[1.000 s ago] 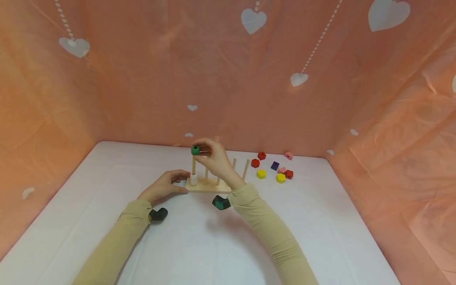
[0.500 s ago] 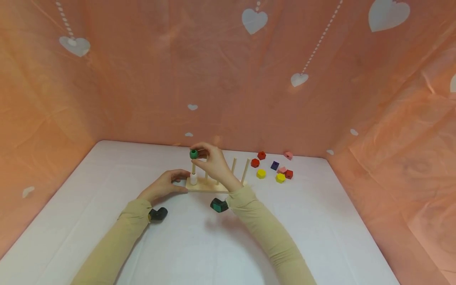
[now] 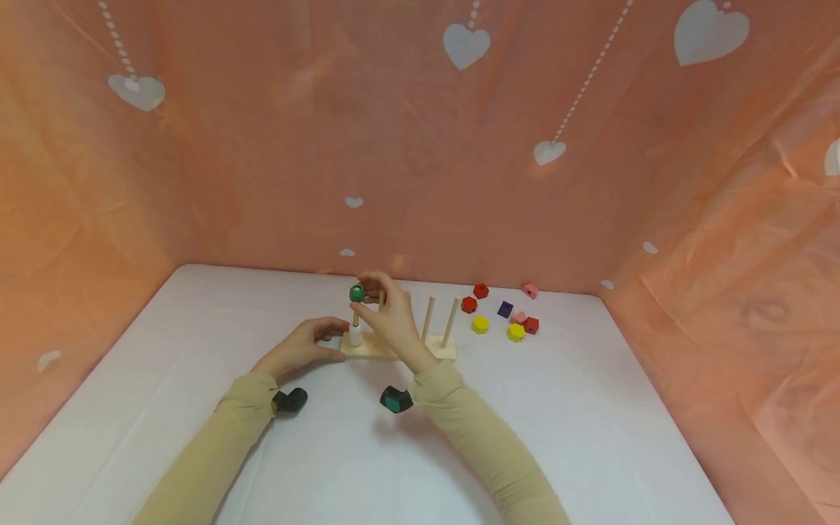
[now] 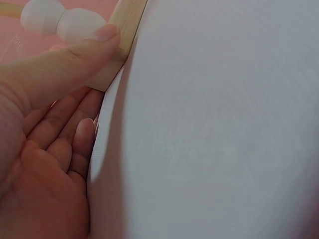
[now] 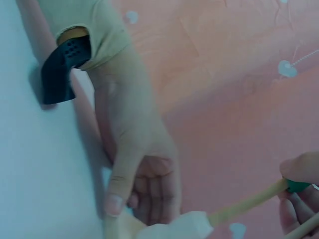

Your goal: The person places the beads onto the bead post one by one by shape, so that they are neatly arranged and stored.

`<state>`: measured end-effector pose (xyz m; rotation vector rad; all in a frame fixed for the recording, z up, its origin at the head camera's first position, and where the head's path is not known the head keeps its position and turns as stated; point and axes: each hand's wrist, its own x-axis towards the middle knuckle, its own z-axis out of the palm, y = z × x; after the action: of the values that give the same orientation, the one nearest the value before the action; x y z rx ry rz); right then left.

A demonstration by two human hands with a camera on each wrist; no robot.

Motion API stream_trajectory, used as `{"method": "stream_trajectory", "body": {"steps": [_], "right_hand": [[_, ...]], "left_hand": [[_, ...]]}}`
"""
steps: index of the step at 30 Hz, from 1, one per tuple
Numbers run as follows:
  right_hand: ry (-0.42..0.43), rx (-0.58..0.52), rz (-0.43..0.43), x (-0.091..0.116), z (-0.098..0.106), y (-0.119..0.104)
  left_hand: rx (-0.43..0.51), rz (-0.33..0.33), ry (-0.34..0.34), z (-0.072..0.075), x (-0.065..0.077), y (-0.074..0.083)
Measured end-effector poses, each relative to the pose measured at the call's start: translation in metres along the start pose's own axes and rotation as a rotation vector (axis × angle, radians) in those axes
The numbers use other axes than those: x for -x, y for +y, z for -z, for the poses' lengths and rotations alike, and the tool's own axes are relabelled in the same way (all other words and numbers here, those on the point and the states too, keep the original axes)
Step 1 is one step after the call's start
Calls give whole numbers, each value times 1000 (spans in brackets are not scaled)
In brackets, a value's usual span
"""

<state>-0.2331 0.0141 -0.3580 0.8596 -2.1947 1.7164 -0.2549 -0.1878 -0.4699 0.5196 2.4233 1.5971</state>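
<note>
A wooden peg stand (image 3: 370,351) with a row of upright pegs stands on the white table. My left hand (image 3: 303,346) grips its left end; in the left wrist view the thumb (image 4: 99,42) presses the front and the fingers lie behind. White beads (image 4: 82,25) sit low on the leftmost peg. My right hand (image 3: 396,317) pinches a green bead (image 3: 357,293) between thumb and fingers. In the right wrist view, the leftmost peg (image 5: 246,203) runs up to this green bead (image 5: 296,186), above the white ones. Part of the base is hidden behind the right hand.
Right of the stand lie loose beads: red ones (image 3: 469,305), yellow ones (image 3: 480,325), pink ones (image 3: 530,291) and a dark blue one (image 3: 505,309). A peach curtain (image 3: 420,160) with white hearts hangs behind the table (image 3: 328,467). Dark wrist cameras (image 3: 397,399) stick out from both sleeves.
My right hand has lowered the green bead along the leftmost peg, closer to the white beads. The left hand has kept its grip on the stand. The head view has tilted slightly.
</note>
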Motion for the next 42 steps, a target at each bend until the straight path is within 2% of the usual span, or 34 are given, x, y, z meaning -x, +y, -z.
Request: {"method": "stream_trajectory", "body": {"steps": [7, 12, 14, 19, 22, 23, 26, 30, 35, 42], "right_hand": [[60, -27, -35, 8, -1, 6], [62, -67, -29, 9, -8, 15], [68, -87, -34, 9, -13, 25], [115, -71, -88, 10, -19, 55], [131, -55, -125, 12, -21, 62], [131, -49, -134, 14, -22, 64], [124, -36, -154, 19, -26, 70], [109, -40, -171, 24, -30, 77], [115, -75, -210, 25, -31, 82], [90, -104, -215, 25, -29, 80]], "left_hand": [[-29, -51, -9, -4, -7, -1], [-27, -3, 11, -2, -4, -4], [-21, 9, 15, -1, -1, -4], [-23, -25, 4, -1, -2, -2], [-43, -21, 12, -2, -2, 3], [-52, -26, 12, -2, 0, 7], [-70, -34, 14, -2, 0, 5], [-60, -57, 7, 0, -1, -7], [-55, -72, -1, 0, -1, -6], [-54, -59, 15, 0, -2, -3]]}}
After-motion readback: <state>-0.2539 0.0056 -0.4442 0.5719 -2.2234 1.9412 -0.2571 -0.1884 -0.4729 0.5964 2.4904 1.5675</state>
